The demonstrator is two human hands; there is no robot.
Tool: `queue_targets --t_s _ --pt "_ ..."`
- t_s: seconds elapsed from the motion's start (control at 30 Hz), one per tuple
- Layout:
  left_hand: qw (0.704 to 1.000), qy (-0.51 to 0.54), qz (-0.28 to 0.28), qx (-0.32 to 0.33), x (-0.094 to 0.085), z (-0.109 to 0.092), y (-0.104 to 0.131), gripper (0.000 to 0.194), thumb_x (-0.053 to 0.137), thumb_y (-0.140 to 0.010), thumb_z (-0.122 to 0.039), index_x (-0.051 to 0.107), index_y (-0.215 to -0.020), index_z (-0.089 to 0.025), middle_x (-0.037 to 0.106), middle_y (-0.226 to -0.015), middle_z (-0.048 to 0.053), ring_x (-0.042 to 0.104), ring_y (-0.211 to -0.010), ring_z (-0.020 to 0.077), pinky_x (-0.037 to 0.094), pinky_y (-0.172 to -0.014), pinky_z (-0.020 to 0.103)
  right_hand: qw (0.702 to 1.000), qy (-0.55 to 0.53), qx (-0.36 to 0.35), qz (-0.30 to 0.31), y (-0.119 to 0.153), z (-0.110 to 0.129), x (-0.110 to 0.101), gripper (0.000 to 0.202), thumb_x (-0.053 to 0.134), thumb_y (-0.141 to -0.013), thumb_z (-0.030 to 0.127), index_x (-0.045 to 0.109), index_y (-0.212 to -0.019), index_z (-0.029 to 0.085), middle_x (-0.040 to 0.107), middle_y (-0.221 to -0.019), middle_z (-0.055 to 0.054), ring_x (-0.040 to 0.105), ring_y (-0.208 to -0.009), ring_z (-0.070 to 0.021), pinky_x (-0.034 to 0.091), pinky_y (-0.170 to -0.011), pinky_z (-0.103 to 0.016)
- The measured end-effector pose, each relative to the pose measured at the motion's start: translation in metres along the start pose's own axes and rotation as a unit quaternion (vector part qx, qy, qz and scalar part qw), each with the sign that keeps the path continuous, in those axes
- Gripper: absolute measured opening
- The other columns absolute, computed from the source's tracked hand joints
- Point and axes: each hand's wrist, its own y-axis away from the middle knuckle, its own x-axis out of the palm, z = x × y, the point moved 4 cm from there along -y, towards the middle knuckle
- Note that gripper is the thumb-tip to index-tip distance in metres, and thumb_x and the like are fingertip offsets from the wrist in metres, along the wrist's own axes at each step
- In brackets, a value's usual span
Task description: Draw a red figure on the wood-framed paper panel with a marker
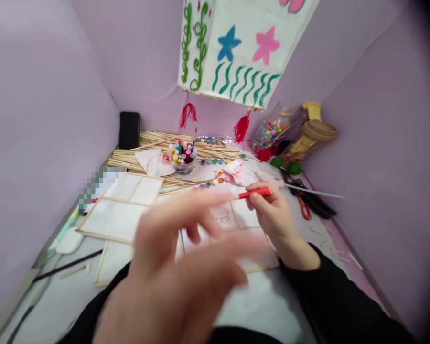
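Observation:
My right hand (274, 212) grips a red marker (256, 192) between thumb and fingers, its tip pointing left. Close to the camera, my left hand (186, 263) is raised and blurred, its fingers spread with nothing between them. Beneath the hands lies a wood-framed white panel (265, 246), partly hidden by my left hand; a small red outline drawing (222, 214) shows in one section. Another framed white panel (111, 217) lies to the left.
A cup of markers (182, 157) stands before a pile of thin wooden sticks (154, 138). Black pliers (313, 200) and a glue gun (270, 179) lie right. A painted lantern (245, 48) with red tassels hangs above. A black box (129, 130) stands back left.

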Motion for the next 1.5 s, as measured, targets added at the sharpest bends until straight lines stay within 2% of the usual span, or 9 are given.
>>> queue_targets --t_s 0.13,0.23,0.47,0.7,0.8,0.9,1.07,1.33,1.5 --pt "0.928 0.017 0.258 0.269 0.059 -0.015 -0.021 0.034 0.062 -0.086 -0.030 0.058 -0.119 -0.022 0.066 -0.107 0.007 0.063 -0.092 0.0236 0.053 -0.080 0.036 0.995 0.005 0.008 0.100 0.013 0.012 0.012 0.017 0.073 -0.078 0.033 0.068 -0.091 0.023 0.063 -0.067 0.001 0.059 -0.055 -0.0134 0.048 -0.051 -0.027" --pt "0.900 -0.011 0.324 0.293 0.091 -0.011 -0.023 0.020 0.045 -0.095 -0.027 0.061 -0.104 -0.019 0.068 -0.101 0.006 0.062 -0.093 0.0235 0.050 -0.080 0.036 0.992 -0.006 0.012 0.122 0.018 0.016 0.016 0.015 0.072 -0.079 0.032 0.068 -0.091 0.023 0.066 -0.069 0.000 0.061 -0.056 -0.0133 0.050 -0.052 -0.027" --pt "0.903 -0.010 0.310 0.296 0.095 -0.012 -0.023 0.021 0.039 -0.092 -0.016 0.058 -0.083 -0.020 0.066 -0.083 0.003 0.061 -0.080 0.0194 0.045 -0.072 0.030 0.997 -0.030 0.002 0.065 0.019 0.020 0.017 0.018 0.071 -0.079 0.037 0.068 -0.090 0.023 0.060 -0.062 0.001 0.054 -0.052 -0.0122 0.045 -0.048 -0.026" --pt "0.947 -0.076 0.217 0.224 0.075 0.017 -0.065 0.026 0.038 -0.092 -0.030 0.059 -0.080 -0.020 0.066 -0.082 0.006 0.061 -0.078 0.0232 0.044 -0.071 0.032 0.968 -0.112 -0.160 -0.160 -0.011 0.070 -0.042 0.011 0.065 -0.083 0.033 0.061 -0.083 0.023 0.041 -0.047 0.009 0.035 -0.038 -0.0071 0.030 -0.039 -0.020" --pt "0.937 -0.056 0.266 0.218 0.088 0.021 -0.066 0.021 0.044 -0.090 -0.031 0.061 -0.084 -0.020 0.067 -0.083 0.004 0.062 -0.080 0.0223 0.043 -0.072 0.031 0.987 -0.110 -0.080 -0.091 -0.012 0.062 -0.029 0.017 0.071 -0.078 0.029 0.064 -0.093 0.024 0.062 -0.057 0.005 0.051 -0.043 -0.0093 0.039 -0.042 -0.021" --pt "0.936 0.000 0.288 0.205 0.106 0.019 -0.056 0.017 0.050 -0.088 -0.033 0.062 -0.083 -0.021 0.067 -0.078 0.001 0.060 -0.074 0.0189 0.041 -0.066 0.029 0.988 -0.150 0.029 0.004 -0.008 0.042 -0.004 0.033 0.067 -0.078 0.049 0.065 -0.098 0.023 0.075 -0.086 -0.004 0.069 -0.065 -0.0168 0.051 -0.051 -0.026" --pt "0.931 0.117 0.306 0.162 0.126 0.016 -0.041 0.014 0.056 -0.083 -0.032 0.064 -0.080 -0.021 0.067 -0.075 -0.001 0.061 -0.069 0.0154 0.042 -0.063 0.025 0.976 -0.169 0.136 0.008 -0.007 0.019 0.006 0.029 0.068 -0.077 0.043 0.057 -0.094 0.023 0.075 -0.088 -0.004 0.071 -0.071 -0.0163 0.053 -0.056 -0.024" --pt "0.925 0.149 0.336 0.096 0.139 0.028 -0.045 0.018 0.054 -0.077 -0.033 0.063 -0.084 -0.018 0.067 -0.074 0.002 0.062 -0.070 0.0184 0.045 -0.064 0.028 0.972 -0.117 0.203 -0.032 -0.003 0.004 0.004 0.027 0.059 -0.069 0.019 0.035 -0.079 0.024 0.059 -0.049 0.009 0.048 -0.039 -0.0088 0.032 -0.039 -0.016" --pt "0.948 0.120 0.281 0.094 0.113 0.039 -0.072 0.022 0.055 -0.076 -0.039 0.062 -0.080 -0.019 0.066 -0.078 0.003 0.060 -0.073 0.0201 0.045 -0.068 0.031 0.992 0.104 0.071 -0.011 -0.029 0.014 -0.013 0.009 0.057 -0.077 0.021 0.051 -0.083 0.022 0.061 -0.061 0.004 0.052 -0.052 -0.0111 0.037 -0.048 -0.021"
